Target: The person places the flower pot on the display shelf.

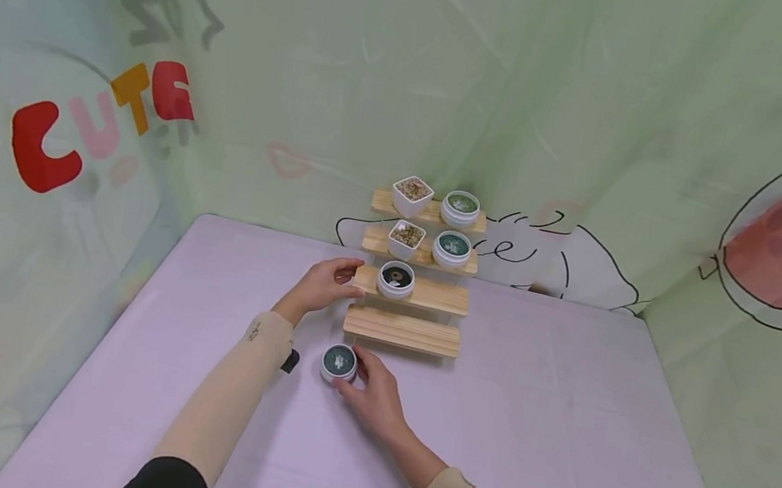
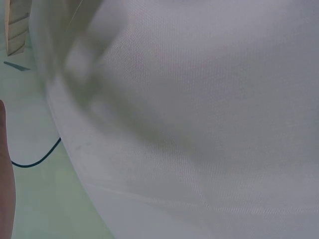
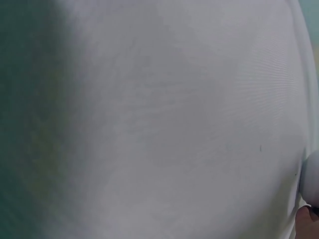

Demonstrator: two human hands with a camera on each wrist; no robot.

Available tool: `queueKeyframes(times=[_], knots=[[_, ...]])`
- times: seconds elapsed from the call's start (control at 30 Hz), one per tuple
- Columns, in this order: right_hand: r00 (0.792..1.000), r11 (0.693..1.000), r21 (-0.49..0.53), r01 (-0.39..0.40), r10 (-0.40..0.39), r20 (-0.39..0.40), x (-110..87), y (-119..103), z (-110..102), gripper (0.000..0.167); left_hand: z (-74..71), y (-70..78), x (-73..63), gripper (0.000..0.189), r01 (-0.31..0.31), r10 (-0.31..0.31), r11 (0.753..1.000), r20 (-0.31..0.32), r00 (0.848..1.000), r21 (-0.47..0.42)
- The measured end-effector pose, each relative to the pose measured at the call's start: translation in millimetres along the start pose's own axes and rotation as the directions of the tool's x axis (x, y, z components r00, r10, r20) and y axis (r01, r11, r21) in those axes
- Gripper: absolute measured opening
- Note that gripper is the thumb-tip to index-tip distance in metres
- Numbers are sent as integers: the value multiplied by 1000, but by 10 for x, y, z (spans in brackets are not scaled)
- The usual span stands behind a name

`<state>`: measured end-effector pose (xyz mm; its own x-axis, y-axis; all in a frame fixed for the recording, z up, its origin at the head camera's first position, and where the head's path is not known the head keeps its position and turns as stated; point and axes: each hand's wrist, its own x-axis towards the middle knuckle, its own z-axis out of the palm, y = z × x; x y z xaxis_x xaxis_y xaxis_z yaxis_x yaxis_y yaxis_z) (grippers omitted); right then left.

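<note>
In the head view, a tiered wooden display stand [image 1: 423,333] rises at the table's far side. My left hand [image 1: 320,286] grips the left end of its second step from the bottom, thumb at the front edge and fingers at the back. A small round white pot with a dark top and a tan centre [image 1: 397,277] sits on that step. My right hand [image 1: 378,394] holds another round white pot with a dark green top [image 1: 340,362] from its right side, in front of the stand. At the right wrist view's edge, part of a white pot [image 3: 311,179] shows beside a fingertip.
The upper steps hold two square white pots with speckled tops, one higher [image 1: 413,192] and one lower [image 1: 407,238]. Beside them stand two round green-topped pots, one higher [image 1: 460,207] and one lower [image 1: 453,248]. Printed curtains [image 1: 417,71] enclose the pale tablecloth [image 1: 544,436].
</note>
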<state>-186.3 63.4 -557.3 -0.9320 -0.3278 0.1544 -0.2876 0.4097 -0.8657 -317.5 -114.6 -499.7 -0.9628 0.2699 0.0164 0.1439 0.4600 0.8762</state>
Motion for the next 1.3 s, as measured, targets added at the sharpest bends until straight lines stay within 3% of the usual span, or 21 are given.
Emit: queueKeyframes(times=[0.3, 0.67, 0.93, 1.3], knots=[[999, 999, 32, -44, 44, 12, 18, 28, 28, 62, 0, -7, 0, 65, 7, -7, 1000, -1, 1000, -1], [999, 998, 53, -31, 31, -12, -21, 35, 11, 63, -6, -23, 14, 65, 5, -5, 1000, 4, 1000, -2], [1000, 1000, 19, -11, 11, -21, -23, -52, -151, 57, -4, -23, 15, 65, 7, -6, 1000, 8, 1000, -15], [996, 997, 58, -52, 56, -68, 10, -112, -414, 60, -6, -14, 11, 66, 15, -15, 1000, 14, 1000, -19]])
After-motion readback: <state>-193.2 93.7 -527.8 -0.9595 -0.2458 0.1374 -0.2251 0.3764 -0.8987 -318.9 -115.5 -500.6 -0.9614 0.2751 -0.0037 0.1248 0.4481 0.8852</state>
